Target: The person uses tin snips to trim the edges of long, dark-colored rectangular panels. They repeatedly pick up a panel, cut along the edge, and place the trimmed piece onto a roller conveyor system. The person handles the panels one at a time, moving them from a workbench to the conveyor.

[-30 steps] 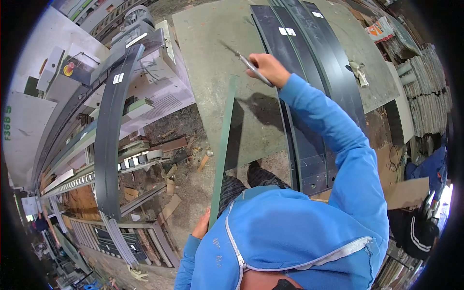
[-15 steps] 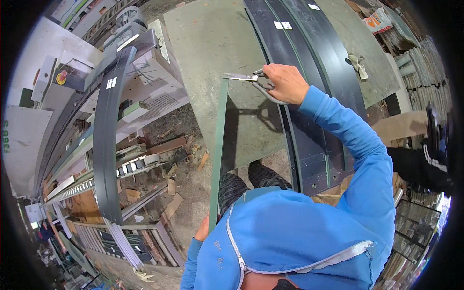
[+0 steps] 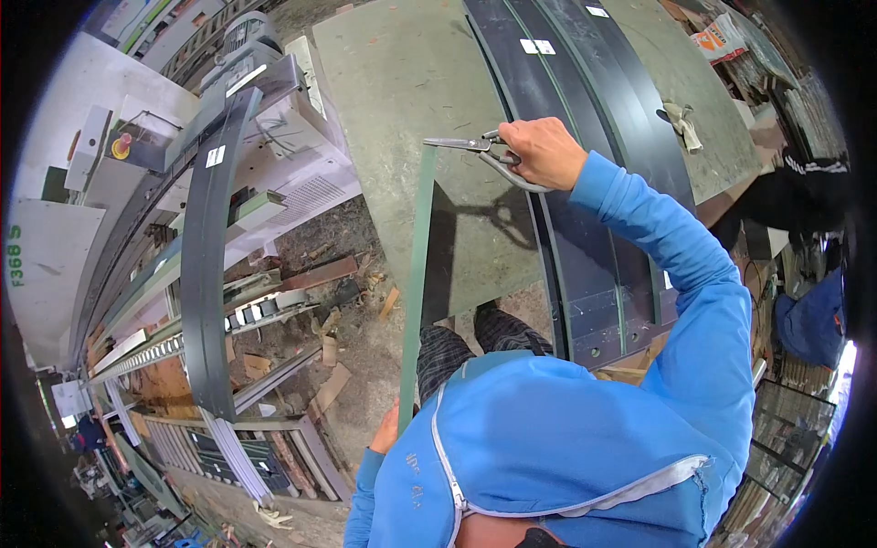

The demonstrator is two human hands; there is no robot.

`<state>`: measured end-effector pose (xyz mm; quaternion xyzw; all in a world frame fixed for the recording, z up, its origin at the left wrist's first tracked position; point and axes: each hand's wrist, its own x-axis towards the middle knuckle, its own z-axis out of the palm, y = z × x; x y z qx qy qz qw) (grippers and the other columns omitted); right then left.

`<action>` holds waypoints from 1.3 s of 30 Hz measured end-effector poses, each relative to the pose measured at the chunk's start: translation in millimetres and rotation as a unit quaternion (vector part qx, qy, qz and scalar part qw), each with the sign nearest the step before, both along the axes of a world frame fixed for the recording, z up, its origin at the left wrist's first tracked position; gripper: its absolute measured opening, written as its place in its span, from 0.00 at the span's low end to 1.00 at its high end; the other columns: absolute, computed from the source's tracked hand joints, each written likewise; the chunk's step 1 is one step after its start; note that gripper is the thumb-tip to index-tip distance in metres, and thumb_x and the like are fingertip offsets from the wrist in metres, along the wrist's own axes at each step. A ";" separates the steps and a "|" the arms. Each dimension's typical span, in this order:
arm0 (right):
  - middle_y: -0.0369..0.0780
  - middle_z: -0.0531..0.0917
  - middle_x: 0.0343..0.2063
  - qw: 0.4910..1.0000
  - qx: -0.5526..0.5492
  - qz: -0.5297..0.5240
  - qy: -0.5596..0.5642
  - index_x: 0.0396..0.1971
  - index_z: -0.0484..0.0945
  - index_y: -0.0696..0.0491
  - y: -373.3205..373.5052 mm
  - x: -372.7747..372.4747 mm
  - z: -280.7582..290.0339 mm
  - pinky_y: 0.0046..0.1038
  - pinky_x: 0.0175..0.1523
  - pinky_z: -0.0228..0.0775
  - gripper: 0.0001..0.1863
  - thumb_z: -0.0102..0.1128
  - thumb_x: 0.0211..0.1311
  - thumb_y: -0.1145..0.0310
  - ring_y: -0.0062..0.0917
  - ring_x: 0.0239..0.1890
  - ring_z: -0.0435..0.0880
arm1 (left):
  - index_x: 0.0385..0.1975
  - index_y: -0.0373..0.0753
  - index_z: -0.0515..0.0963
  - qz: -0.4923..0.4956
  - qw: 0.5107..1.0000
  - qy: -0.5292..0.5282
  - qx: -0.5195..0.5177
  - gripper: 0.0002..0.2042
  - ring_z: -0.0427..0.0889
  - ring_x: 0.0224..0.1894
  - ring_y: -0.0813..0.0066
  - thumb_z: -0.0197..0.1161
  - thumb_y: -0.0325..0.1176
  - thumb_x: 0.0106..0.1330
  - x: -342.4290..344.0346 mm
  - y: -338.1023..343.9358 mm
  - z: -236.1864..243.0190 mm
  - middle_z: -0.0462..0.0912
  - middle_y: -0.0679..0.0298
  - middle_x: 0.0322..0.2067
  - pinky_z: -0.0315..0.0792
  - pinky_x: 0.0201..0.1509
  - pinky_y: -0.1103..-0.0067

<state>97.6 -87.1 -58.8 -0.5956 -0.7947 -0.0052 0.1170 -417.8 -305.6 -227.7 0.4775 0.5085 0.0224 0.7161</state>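
Note:
My right hand (image 3: 545, 153) is closed round the grey loop handles of a pair of scissors (image 3: 459, 143). The blades lie across the far end of a long, narrow panel (image 3: 419, 279), whose green edge faces up. It stands on edge, its dark side turned to the right, and runs from the table back toward my body. At the near end my left hand (image 3: 387, 427) grips the panel from the left. Most of its fingers are hidden by the panel and my blue jacket.
Long dark panels with green edges (image 3: 585, 183) lie on the grey table (image 3: 384, 82) to the right. Work gloves (image 3: 681, 126) rest beyond them. A machine (image 3: 292, 164) and a dark panel (image 3: 203, 274) stand left. Another person (image 3: 795, 196) is at the right. Wood scraps (image 3: 331, 388) litter the floor.
The person in dark clothes at the right has moved farther up the view, and blue clothing now shows. My hands, the scissors and the panel stay almost where they were.

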 end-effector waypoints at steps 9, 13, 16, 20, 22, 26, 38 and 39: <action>0.45 0.77 0.19 0.998 0.005 -0.049 -0.034 0.26 0.70 0.57 3.4 17.1 9.2 0.42 0.31 0.68 0.10 0.59 0.44 0.69 0.42 0.26 0.79 | 0.33 0.35 0.75 0.030 0.997 0.076 0.007 0.29 0.72 0.30 0.76 0.39 0.58 0.69 28.3 20.0 59.8 0.78 0.63 0.28 0.68 0.38 0.76; 0.46 0.78 0.20 0.991 -0.008 -0.135 0.011 0.26 0.70 0.57 4.2 27.2 19.9 0.41 0.31 0.68 0.12 0.57 0.47 0.64 0.43 0.27 0.79 | 0.33 0.33 0.76 0.095 0.988 0.109 0.058 0.21 0.73 0.30 0.80 0.52 0.50 0.66 21.0 41.8 96.8 0.78 0.66 0.28 0.68 0.34 0.79; 0.47 0.78 0.21 0.988 -0.024 -0.139 0.064 0.27 0.70 0.57 -6.1 15.9 25.7 0.41 0.32 0.68 0.12 0.57 0.47 0.64 0.43 0.27 0.79 | 0.27 0.34 0.73 0.124 0.970 0.109 0.181 0.16 0.76 0.31 0.77 0.62 0.43 0.59 35.4 67.3 153.3 0.80 0.63 0.27 0.69 0.32 0.75; 0.47 0.78 0.23 0.990 -0.004 -0.132 0.039 0.27 0.70 0.59 -17.2 2.7 15.1 0.41 0.33 0.69 0.12 0.57 0.46 0.66 0.43 0.29 0.79 | 0.28 0.34 0.73 0.052 0.872 0.289 0.392 0.13 0.75 0.23 0.66 0.65 0.38 0.55 38.6 68.7 190.6 0.78 0.58 0.23 0.68 0.30 0.74; 0.47 0.77 0.24 0.990 0.013 -0.136 0.018 0.27 0.70 0.59 -22.3 -3.9 9.1 0.41 0.34 0.69 0.12 0.57 0.45 0.67 0.43 0.30 0.79 | 0.26 0.35 0.71 0.031 0.819 0.360 0.446 0.14 0.75 0.23 0.58 0.66 0.38 0.55 55.3 59.9 207.9 0.76 0.55 0.22 0.68 0.28 0.71; 0.46 0.75 0.23 0.991 0.034 -0.123 0.039 0.26 0.68 0.57 -26.2 -12.2 6.9 0.41 0.34 0.67 0.12 0.58 0.47 0.67 0.42 0.30 0.77 | 0.23 0.37 0.67 -0.026 0.722 0.421 0.548 0.17 0.71 0.23 0.50 0.67 0.40 0.53 62.2 37.6 205.6 0.70 0.54 0.19 0.64 0.26 0.67; 0.46 0.77 0.22 0.992 -0.029 -0.123 0.008 0.25 0.70 0.58 -25.3 -10.2 4.1 0.41 0.32 0.69 0.10 0.56 0.44 0.69 0.41 0.29 0.79 | 0.23 0.37 0.67 -0.060 0.677 0.420 0.602 0.14 0.67 0.25 0.55 0.67 0.36 0.52 57.4 34.7 198.3 0.66 0.57 0.21 0.60 0.28 0.67; 0.47 0.77 0.22 0.992 -0.037 -0.121 0.006 0.25 0.70 0.58 -24.6 -9.4 5.5 0.41 0.32 0.69 0.10 0.56 0.44 0.69 0.41 0.29 0.79 | 0.23 0.37 0.67 -0.059 0.672 0.422 0.605 0.14 0.68 0.25 0.55 0.67 0.36 0.52 57.8 35.6 198.6 0.67 0.56 0.21 0.61 0.28 0.67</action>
